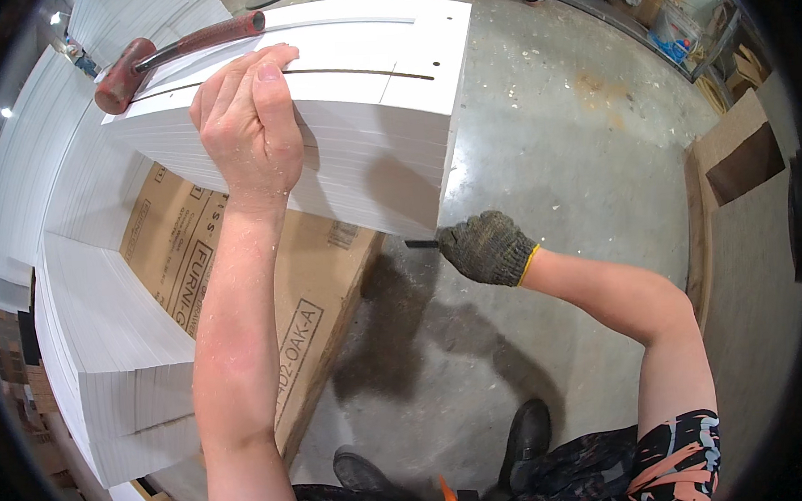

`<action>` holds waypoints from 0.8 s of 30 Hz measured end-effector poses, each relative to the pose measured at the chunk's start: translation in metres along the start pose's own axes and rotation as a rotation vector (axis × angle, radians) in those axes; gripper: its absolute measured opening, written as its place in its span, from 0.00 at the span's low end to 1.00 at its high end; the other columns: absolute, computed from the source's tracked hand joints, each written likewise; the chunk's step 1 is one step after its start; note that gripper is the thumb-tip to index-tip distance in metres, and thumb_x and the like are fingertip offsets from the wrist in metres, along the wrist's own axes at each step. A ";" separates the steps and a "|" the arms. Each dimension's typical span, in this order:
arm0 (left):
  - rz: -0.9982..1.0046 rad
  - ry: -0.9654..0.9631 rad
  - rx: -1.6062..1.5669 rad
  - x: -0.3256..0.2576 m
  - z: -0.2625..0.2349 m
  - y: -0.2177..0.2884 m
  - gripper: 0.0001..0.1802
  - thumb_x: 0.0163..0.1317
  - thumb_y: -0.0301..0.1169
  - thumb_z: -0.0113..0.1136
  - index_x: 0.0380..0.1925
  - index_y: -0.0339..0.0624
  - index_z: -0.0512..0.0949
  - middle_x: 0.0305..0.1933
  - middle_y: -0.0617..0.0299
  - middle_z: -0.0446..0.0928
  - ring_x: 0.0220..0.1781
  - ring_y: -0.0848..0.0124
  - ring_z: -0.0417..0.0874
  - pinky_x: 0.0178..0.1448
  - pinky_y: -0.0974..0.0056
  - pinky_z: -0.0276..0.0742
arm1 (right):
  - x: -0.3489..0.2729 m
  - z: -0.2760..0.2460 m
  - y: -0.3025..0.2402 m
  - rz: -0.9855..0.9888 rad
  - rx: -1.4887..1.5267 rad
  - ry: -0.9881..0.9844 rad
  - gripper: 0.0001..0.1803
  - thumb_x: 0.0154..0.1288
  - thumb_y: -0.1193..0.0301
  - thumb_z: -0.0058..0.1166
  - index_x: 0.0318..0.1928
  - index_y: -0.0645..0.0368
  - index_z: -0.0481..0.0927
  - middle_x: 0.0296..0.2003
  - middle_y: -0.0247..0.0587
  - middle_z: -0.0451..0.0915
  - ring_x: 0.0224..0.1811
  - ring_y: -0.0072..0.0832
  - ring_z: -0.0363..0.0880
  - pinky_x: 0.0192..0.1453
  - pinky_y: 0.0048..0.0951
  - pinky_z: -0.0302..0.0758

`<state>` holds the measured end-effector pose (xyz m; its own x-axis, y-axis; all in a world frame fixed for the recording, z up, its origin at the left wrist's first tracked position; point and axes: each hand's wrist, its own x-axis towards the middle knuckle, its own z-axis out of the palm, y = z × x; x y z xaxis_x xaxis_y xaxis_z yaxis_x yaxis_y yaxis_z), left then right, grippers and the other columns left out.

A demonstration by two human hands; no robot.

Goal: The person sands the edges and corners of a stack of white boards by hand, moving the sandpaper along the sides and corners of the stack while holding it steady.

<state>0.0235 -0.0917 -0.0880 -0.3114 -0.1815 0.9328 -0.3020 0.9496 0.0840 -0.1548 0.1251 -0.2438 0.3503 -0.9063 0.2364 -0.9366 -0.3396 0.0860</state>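
A tall stack of white panels (370, 158) stands in front of me, its top panel (339, 52) showing a long dark groove and small holes. My bare left hand (250, 114) lies over the stack's near edge, fingers bent and pressed together on top. The hand itself hides whatever may be inside it. Beside the stack's lower right corner, my right hand (489, 249), in a dark knit glove with a yellow cuff, is closed around a thin black flat tool (421, 244). Only the tool's short straight end shows, pointing left. A red-headed mallet (125, 76) rests across the top panel's far left corner.
Below the stack lies a long brown cardboard carton (318, 294). More white panel stacks (123, 330) rise on the left. An open cardboard box (744, 159) is at the right. Bagged items (673, 33) fill a rack at the far right. My shoes (527, 431) stand on the concrete floor (585, 171).
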 end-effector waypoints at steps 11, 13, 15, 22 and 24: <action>0.001 0.033 0.026 0.001 -0.007 -0.006 0.21 0.72 0.35 0.42 0.35 0.44 0.86 0.39 0.62 0.86 0.50 0.65 0.81 0.62 0.61 0.66 | 0.041 -0.147 0.035 -0.047 -0.789 0.477 0.23 0.66 0.65 0.51 0.60 0.56 0.74 0.48 0.42 0.77 0.48 0.36 0.78 0.47 0.42 0.77; -0.014 0.055 0.011 0.000 -0.004 -0.001 0.21 0.71 0.35 0.42 0.35 0.44 0.86 0.39 0.62 0.86 0.50 0.65 0.81 0.62 0.61 0.66 | 0.036 -0.125 0.012 -0.101 -0.392 0.420 0.20 0.63 0.63 0.54 0.53 0.56 0.76 0.32 0.39 0.78 0.31 0.33 0.80 0.31 0.42 0.78; -0.016 0.042 0.004 -0.002 0.000 0.000 0.20 0.72 0.35 0.42 0.35 0.44 0.86 0.40 0.62 0.86 0.51 0.66 0.81 0.62 0.62 0.65 | 0.021 -0.073 -0.010 -0.156 -0.209 0.228 0.09 0.63 0.65 0.53 0.36 0.57 0.78 0.22 0.38 0.75 0.18 0.31 0.76 0.18 0.38 0.72; -0.011 0.033 0.042 -0.001 -0.003 0.001 0.21 0.72 0.35 0.41 0.36 0.44 0.86 0.40 0.62 0.86 0.50 0.66 0.81 0.61 0.61 0.65 | 0.021 -0.043 0.004 -0.049 -0.172 0.111 0.05 0.61 0.68 0.53 0.30 0.55 0.75 0.19 0.38 0.74 0.14 0.31 0.73 0.17 0.37 0.70; -0.001 0.043 0.043 0.002 -0.001 0.004 0.21 0.72 0.35 0.41 0.36 0.44 0.86 0.40 0.63 0.86 0.51 0.66 0.81 0.61 0.61 0.65 | 0.032 -0.104 0.016 0.006 -0.329 0.292 0.07 0.63 0.67 0.52 0.38 0.56 0.78 0.25 0.43 0.78 0.21 0.31 0.79 0.22 0.42 0.74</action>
<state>0.0229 -0.0880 -0.0854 -0.2721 -0.1703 0.9471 -0.3408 0.9375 0.0707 -0.1593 0.1168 -0.1341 0.3734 -0.7830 0.4974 -0.9063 -0.1935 0.3757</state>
